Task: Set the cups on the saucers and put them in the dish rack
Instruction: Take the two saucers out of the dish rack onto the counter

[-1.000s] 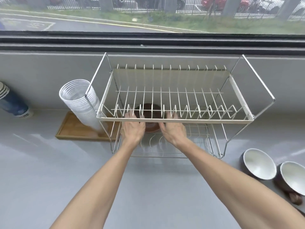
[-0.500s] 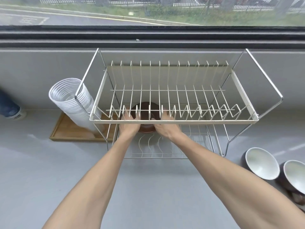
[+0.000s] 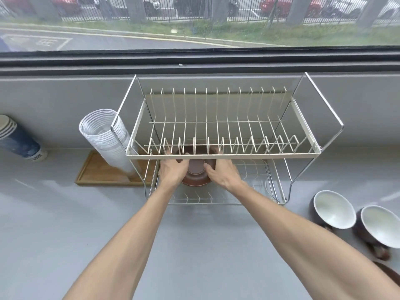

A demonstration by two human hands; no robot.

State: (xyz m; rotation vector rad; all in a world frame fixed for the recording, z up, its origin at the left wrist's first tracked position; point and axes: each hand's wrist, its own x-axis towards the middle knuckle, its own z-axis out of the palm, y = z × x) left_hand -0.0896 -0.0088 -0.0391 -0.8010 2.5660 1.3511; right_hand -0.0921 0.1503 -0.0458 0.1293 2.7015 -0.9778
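A two-tier wire dish rack [image 3: 220, 156] stands against the wall under the window. Inside its lower tier sits a brown cup on a brown saucer [image 3: 196, 172], partly hidden by the upper tier's front rail. My left hand [image 3: 172, 171] grips the set from the left and my right hand [image 3: 221, 173] from the right. Two more brown cups with white insides, one [image 3: 334, 210] beside the other [image 3: 381, 226], rest on the counter at the right. A brown saucer's edge [image 3: 387, 271] shows at the lower right.
A stack of clear plastic cups [image 3: 106, 137] leans on a wooden tray [image 3: 97, 174] left of the rack. A blue paper cup stack [image 3: 19, 141] lies at the far left. The grey counter [image 3: 194, 245] stretches in front of the rack.
Both hands still hold the cup and saucer inside the lower tier; the set has come slightly forward from under the upper rail. The camera view has tilted.
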